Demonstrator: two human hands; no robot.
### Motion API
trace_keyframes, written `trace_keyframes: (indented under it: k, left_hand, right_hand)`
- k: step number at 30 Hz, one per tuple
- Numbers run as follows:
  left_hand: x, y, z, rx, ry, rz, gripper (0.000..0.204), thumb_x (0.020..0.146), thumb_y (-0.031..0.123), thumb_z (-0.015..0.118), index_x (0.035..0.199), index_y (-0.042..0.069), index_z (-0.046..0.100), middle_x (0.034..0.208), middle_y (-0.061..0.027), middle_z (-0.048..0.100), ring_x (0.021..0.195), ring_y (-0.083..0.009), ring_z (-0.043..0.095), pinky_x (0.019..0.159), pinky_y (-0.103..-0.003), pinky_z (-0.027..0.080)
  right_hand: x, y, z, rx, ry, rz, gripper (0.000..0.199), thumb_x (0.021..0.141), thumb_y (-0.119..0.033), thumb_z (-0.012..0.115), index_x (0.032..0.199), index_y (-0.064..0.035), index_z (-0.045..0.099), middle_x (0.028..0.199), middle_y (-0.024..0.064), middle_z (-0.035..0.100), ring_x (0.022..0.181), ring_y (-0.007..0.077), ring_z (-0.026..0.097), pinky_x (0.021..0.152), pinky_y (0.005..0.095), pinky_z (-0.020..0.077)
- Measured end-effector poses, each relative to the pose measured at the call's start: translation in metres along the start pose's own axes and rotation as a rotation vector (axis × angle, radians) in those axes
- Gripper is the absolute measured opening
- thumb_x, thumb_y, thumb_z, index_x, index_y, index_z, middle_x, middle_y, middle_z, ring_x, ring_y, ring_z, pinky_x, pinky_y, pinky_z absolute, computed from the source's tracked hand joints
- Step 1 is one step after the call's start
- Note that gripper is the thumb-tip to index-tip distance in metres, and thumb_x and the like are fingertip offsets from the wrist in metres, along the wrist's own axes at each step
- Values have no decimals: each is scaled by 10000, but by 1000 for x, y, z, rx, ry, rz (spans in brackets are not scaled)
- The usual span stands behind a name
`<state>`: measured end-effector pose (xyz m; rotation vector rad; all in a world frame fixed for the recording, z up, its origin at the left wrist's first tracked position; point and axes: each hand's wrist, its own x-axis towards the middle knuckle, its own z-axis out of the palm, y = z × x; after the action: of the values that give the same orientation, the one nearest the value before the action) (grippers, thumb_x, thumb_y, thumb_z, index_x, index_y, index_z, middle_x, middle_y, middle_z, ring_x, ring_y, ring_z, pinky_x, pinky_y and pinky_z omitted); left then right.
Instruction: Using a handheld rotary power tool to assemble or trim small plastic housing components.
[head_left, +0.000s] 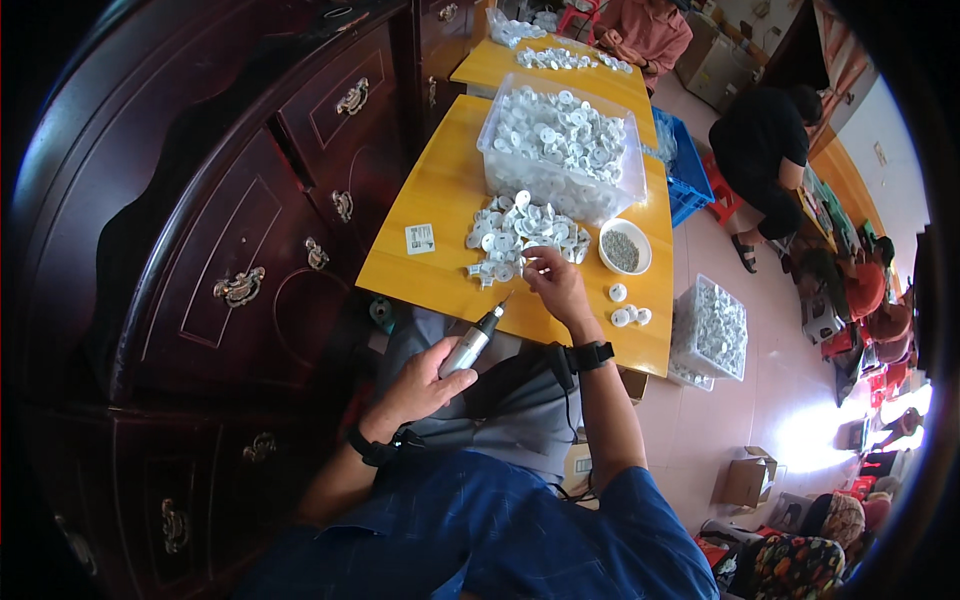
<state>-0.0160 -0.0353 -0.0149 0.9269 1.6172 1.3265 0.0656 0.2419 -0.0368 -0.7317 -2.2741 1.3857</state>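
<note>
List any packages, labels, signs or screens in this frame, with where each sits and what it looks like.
Small label card: flat on the yellow table, left of the loose white parts; square, white with dark print.
Cardboard box: on the floor at lower right; brown, flaps open.
Clear plastic bin: on the table, far side; rectangular, full of white parts.
Second clear bin: on the floor right of the table; also holds white parts.
No screens or signs show clearly.

Table layout with loose parts, bin and bowl

On the table (430, 200), the pile of parts (520, 232) lies central; the bin (560, 150) sits at its 12 o'clock, the bowl (624, 247) at 3, the label card (420, 238) at 9.
</note>
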Motion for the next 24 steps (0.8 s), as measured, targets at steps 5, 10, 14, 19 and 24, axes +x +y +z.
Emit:
trace_keyframes:
  k: [5, 10, 14, 19, 24]
  left_hand:
    - [-3, 5, -5, 5, 11, -29, 494, 931, 323, 700, 1277, 10, 536, 766, -21, 615, 544, -75, 558, 504, -245, 468]
    - [-4, 5, -6, 24, 13, -35, 496, 934, 328, 693, 1278, 9, 533, 760, -23, 617, 543, -77, 559, 507, -246, 470]
    - [-3, 7, -5, 23, -3, -52, 487, 934, 324, 693, 1269, 6, 536, 760, -30, 625, 543, -82, 564, 509, -252, 470]
    - [0, 2, -2, 24, 3, -51, 475, 934, 319, 693, 1257, 5, 541, 752, -33, 622, 540, -86, 563, 506, -255, 468]
    - [4, 1, 0, 12, 13, -57, 471, 931, 326, 695, 1245, 8, 546, 747, -34, 616, 537, -86, 559, 506, -258, 469]
  right_hand:
    - [6, 7, 15, -286, 93, -205, 269, 811, -124, 714, 1077, -88, 702, 850, 118, 667, 771, 265, 670, 714, 383, 541]
    - [2, 3, 18, -390, 171, -215, 192, 799, -128, 718, 981, -70, 698, 918, 144, 670, 805, 306, 679, 707, 407, 542]
    - [-4, 8, 20, -321, 194, -242, 170, 813, -112, 725, 945, -44, 642, 936, 152, 668, 781, 299, 685, 688, 397, 544]
    - [-16, 14, 23, 97, 150, -79, 144, 880, -69, 703, 986, -21, 619, 915, 96, 686, 746, 175, 681, 648, 311, 532]
    - [-29, 22, 24, 406, 37, 67, 232, 907, -55, 694, 1135, -33, 657, 950, -15, 678, 824, 60, 616, 720, 229, 503]
